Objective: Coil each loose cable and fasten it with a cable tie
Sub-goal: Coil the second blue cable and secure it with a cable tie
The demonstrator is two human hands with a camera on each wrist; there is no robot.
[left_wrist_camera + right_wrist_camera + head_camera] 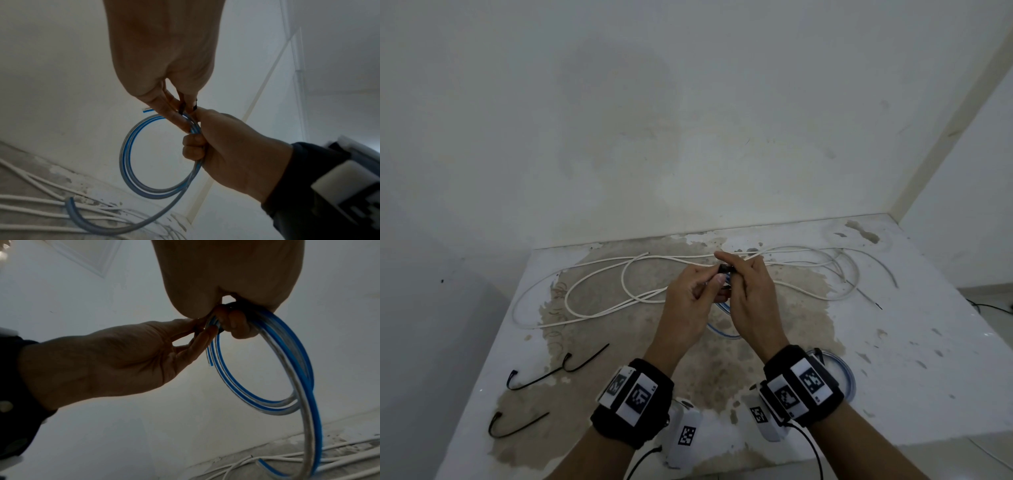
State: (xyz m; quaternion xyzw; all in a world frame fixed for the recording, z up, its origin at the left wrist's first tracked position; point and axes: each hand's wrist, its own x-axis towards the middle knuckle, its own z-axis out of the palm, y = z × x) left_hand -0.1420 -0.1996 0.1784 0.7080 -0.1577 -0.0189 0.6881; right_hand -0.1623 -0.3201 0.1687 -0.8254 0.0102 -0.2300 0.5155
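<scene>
Here the bench (893, 359) is a white slab with a worn, brownish patch in the middle, set against a stained wall (654, 120). Across its far half sprawls a loose white cable (592, 310) in wide, uneven loops, lying flat on the surface. Both hands are raised above the middle of the bench, meeting in front of that cable. A blue cable (127, 155), blue-and-clear striped, hangs from them as a round coil of a few turns, with one tail trailing down to the bench among the white strands. The right hand (232, 151) has its grip clenched around the top of the coil, fingers curled over the bunched turns. The left hand (115, 363) pinches with thumb and fingertips at the same spot, where a black tie (182, 109) crosses the turns; its grip is on that tie, its remaining fingers extended alongside the turns. Whether the tie is already threaded through its head is too small to tell. One short cut end of the blue cable sticks out just beside the left fingers. Two spare ties (558, 368) lie bent on the near left part of the bench, well apart from the hands, one nearer the edge than the other
</scene>
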